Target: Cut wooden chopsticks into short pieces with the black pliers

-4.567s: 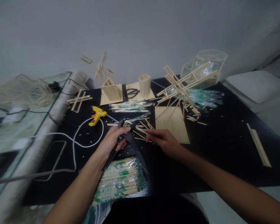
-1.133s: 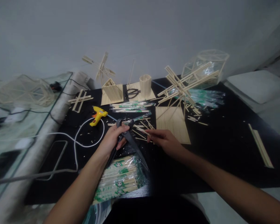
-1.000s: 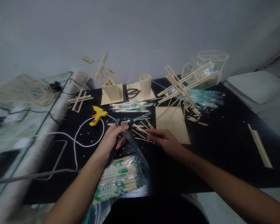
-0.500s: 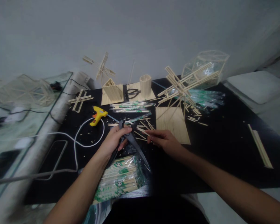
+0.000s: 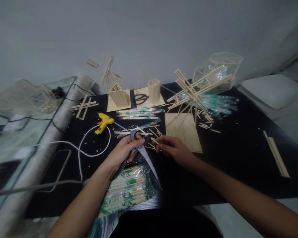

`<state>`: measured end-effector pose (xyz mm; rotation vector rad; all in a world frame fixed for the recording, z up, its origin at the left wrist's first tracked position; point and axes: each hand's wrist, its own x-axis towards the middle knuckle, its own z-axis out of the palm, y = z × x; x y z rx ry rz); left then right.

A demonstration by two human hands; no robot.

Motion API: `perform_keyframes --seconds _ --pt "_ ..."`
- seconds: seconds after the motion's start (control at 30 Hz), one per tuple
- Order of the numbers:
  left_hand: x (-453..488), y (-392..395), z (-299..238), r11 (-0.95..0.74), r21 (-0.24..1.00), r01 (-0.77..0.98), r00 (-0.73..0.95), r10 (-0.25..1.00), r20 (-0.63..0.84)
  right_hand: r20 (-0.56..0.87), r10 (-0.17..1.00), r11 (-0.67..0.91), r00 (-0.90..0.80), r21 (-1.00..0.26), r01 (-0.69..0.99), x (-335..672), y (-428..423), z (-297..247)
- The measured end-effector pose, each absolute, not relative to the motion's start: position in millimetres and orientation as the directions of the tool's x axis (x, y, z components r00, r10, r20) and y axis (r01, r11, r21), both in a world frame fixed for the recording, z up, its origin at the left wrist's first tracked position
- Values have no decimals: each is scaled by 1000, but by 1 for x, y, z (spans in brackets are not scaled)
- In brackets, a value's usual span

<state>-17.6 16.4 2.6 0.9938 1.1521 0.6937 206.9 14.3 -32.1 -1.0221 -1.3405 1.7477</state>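
Observation:
My left hand (image 5: 126, 148) is closed around a pair of dark-handled scissors (image 5: 149, 162), whose blades point down and toward me. Between the fingertips of my right hand (image 5: 172, 148) is a thin wooden stick (image 5: 149, 135), its far end reaching up-left past the scissors' handles. Behind both hands lie several loose sticks (image 5: 157, 131) on the black table (image 5: 228, 165). Below the scissors rests a pack of wrapped chopsticks (image 5: 126, 188) in green-printed clear plastic. A flat wooden base (image 5: 181, 132) of joined sticks sits just beyond my right hand.
A yellow glue gun (image 5: 104, 122) with a white cord (image 5: 80, 162) lies to the left. Stick-built windmill blades (image 5: 193, 91), a round stick tower (image 5: 154, 91), black pliers (image 5: 140, 98) and more wrapped chopsticks (image 5: 139, 113) stand or lie farther back. Two joined strips (image 5: 276, 155) lie at right.
The scissors have turned slightly in my left hand, with their handles shifted a little right and down. My right hand still pinches the stick, almost unmoved.

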Motion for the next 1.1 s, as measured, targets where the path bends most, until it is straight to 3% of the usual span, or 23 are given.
perform_keyframes --seconds 0.47,0.83,1.1 --pt "-16 15 3 420 906 52 283 864 -417 -171 850 -250 -499 -964 -94 206 13 -30" --pt "-16 19 11 432 878 -207 151 900 -408 -168 922 -238 -348 -957 -169 208 16 -29" --pt "-16 19 8 449 876 -177 155 891 -426 -157 919 -218 -361 -967 -135 207 17 -35"
